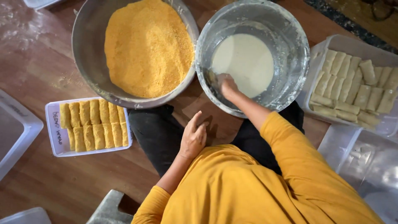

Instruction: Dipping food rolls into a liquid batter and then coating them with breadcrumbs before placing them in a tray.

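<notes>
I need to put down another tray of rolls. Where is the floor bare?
Bare wooden floor lies left of the metal bowl of yellow crumbs, above the small white tray of crumbed rolls; more lies below that tray. The right side is crowded with clear plastic containers.

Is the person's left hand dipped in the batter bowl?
No: the left hand rests open on the person's knee, while the right hand is the one reaching into the bowl of pale batter.
</notes>
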